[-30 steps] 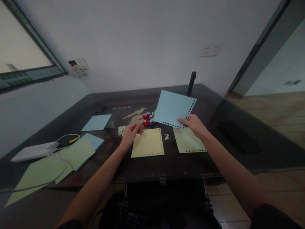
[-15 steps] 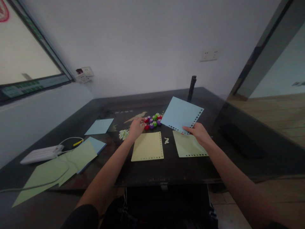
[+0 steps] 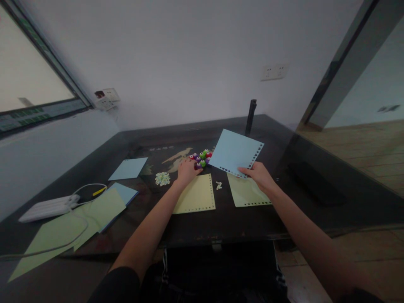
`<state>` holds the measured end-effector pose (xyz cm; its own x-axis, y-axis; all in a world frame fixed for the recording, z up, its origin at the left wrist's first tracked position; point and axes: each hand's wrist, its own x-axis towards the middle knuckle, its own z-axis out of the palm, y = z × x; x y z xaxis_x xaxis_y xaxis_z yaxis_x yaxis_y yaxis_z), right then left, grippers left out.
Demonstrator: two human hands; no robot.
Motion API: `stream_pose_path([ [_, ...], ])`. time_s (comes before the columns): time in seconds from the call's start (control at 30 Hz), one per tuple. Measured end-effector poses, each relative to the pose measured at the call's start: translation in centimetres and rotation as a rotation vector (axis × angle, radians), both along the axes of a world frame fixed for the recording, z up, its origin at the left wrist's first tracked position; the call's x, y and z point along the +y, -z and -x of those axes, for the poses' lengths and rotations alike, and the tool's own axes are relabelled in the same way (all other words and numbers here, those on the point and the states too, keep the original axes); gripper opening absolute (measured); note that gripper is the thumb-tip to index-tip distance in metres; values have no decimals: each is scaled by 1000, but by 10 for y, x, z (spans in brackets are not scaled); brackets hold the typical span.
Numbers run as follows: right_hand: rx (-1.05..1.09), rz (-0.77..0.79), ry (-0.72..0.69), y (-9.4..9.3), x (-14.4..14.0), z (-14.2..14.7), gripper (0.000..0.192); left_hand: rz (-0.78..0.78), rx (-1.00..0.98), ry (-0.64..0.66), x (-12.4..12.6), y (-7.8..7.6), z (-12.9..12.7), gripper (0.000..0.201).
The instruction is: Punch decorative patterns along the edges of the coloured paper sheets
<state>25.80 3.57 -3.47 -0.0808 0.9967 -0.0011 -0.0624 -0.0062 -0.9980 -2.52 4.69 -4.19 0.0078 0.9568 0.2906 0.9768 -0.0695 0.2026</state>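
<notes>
Blue sheet (image 3: 236,150), punched edges (image 3: 255,157) facing right and nearward (long axis unclear).

There are at least three blue sheets (image 3: 236,149), two or more green sheets (image 3: 110,203), one yellow sheet (image 3: 197,194), eight or more bright knobs (image 3: 202,156) and two piles of bits (image 3: 162,179).

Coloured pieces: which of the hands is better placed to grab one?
Left, probably: the left hand is at the coloured pieces, while the right hand is occupied holding a blue sheet.
</notes>
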Motion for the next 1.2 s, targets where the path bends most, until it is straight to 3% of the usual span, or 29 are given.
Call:
stream_pose_path([
  [0.1,-25,-20,0,-1,-1,0,21,8,11,-5,-3,-1,-2,31],
  [0.23,-15,-24,-15,-1,-3,2,21,-94,-97,41,-8,-13,-3,24],
  [0.37,57,-23,-31,-2,-4,5,23,-129,-503,137,-14,-23,-12,29],
  [0.5,46,-69,-25,-3,-6,9,25,41,-1009,317,-26,-21,-27,43],
  [0.7,12,-125,-10,-17,-16,15,30,289,-1242,331,-52,-13,-42,36],
  [0.9,123,-106,80,-16,-21,27,38,495,-1734,347,-58,-19,-44,32],
  [1.0,143,-141,128,-7,-18,31,39,458,-1819,358,-60,-23,-44,30],
  [1.2,-60,-308,216,2,-16,28,32,449,-1829,284,-62,-20,-48,26],
])
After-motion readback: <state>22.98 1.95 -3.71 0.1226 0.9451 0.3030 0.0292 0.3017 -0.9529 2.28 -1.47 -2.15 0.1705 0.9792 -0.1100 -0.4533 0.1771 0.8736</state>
